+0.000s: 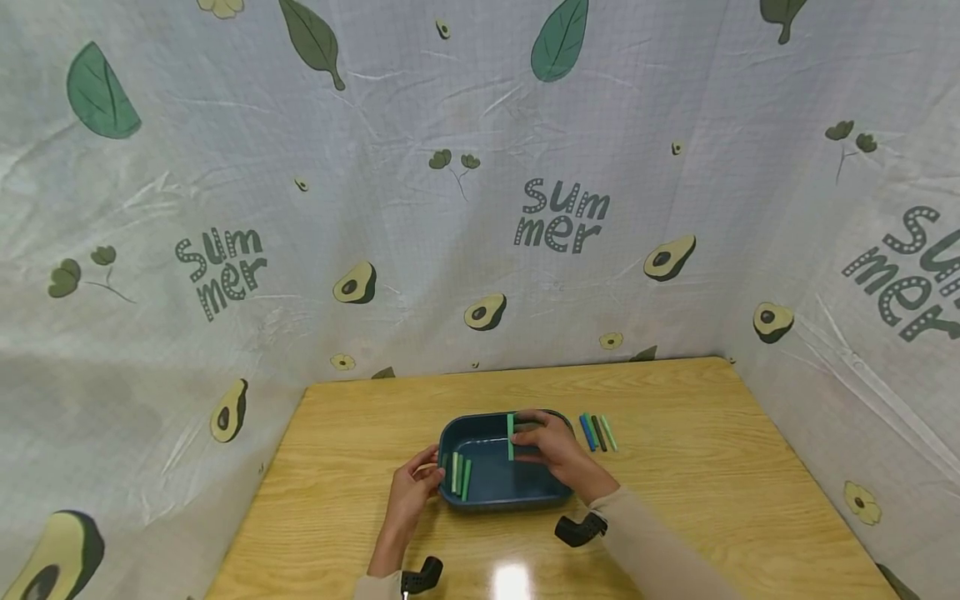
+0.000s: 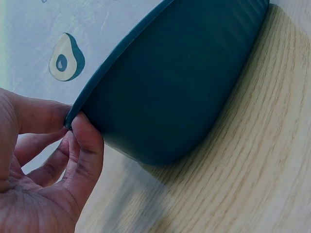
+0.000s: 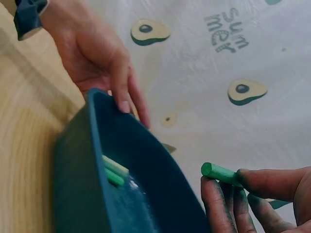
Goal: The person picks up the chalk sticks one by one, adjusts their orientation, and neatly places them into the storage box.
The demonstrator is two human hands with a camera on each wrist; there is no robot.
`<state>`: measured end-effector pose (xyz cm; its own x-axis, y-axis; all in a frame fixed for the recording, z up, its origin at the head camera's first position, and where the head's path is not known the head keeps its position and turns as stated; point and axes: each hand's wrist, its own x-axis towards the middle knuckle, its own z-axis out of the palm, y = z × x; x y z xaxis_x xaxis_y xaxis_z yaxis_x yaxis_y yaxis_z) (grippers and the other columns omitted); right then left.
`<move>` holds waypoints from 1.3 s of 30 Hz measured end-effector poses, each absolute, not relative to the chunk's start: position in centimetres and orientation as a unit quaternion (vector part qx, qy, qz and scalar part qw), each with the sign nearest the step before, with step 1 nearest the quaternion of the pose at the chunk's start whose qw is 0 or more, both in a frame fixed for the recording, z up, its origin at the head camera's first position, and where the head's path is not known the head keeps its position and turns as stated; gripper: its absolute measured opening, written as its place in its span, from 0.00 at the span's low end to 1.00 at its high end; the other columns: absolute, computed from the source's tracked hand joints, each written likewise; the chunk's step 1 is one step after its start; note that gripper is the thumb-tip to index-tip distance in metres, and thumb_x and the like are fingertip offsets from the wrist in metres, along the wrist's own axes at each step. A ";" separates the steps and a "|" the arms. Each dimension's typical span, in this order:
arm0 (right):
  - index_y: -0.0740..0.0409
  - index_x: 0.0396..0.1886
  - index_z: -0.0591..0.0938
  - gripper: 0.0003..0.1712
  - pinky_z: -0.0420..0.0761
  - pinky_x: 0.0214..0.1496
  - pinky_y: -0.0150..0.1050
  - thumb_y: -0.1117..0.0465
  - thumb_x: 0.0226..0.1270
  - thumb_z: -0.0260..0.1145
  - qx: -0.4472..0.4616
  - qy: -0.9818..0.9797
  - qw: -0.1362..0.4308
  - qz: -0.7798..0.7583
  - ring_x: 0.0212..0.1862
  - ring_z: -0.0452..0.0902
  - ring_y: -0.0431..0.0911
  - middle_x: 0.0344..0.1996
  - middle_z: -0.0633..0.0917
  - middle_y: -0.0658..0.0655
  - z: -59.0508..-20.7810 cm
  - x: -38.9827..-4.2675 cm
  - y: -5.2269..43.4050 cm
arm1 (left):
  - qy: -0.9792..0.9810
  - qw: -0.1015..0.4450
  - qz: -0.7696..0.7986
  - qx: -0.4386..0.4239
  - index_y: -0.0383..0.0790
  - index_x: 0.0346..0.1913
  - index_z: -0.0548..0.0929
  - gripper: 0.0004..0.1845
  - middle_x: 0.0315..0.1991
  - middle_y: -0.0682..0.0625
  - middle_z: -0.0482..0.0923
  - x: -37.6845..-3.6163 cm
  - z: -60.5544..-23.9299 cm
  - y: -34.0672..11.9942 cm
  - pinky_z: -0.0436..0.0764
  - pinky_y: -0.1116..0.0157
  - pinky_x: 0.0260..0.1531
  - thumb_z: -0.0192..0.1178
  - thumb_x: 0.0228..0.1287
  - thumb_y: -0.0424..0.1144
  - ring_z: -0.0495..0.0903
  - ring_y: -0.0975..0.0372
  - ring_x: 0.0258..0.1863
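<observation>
R hand (image 1: 556, 443) w/ chalk (image 3: 221, 174), over tray (image 1: 491, 483)

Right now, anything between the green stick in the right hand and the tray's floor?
Nothing visible. The green stick, pinched by the right hand, seems to hang over the open middle of the tray; the sticks inside lie at its left end, where the left hand grips the tray.

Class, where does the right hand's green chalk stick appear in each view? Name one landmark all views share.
Head: green chalk stick low, just right of centre, in the right hand.
Left wrist: not in it.
Right wrist: green chalk stick right of centre, lower half.
Shared landmark: dark blue tray.
</observation>
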<state>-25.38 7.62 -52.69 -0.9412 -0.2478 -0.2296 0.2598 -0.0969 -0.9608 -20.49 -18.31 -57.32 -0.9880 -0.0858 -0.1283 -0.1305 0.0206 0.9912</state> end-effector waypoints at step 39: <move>0.69 0.62 0.72 0.32 0.86 0.39 0.51 0.75 0.55 0.66 0.052 0.669 0.224 -0.707 0.33 0.83 0.47 0.32 0.83 0.58 -56.4 -24.7 2.9 | 0.721 0.021 0.688 -0.081 0.35 0.67 0.73 0.26 0.56 0.35 0.73 -20.3 -57.0 -18.3 0.81 0.68 0.32 0.58 0.67 0.26 0.78 0.65 0.40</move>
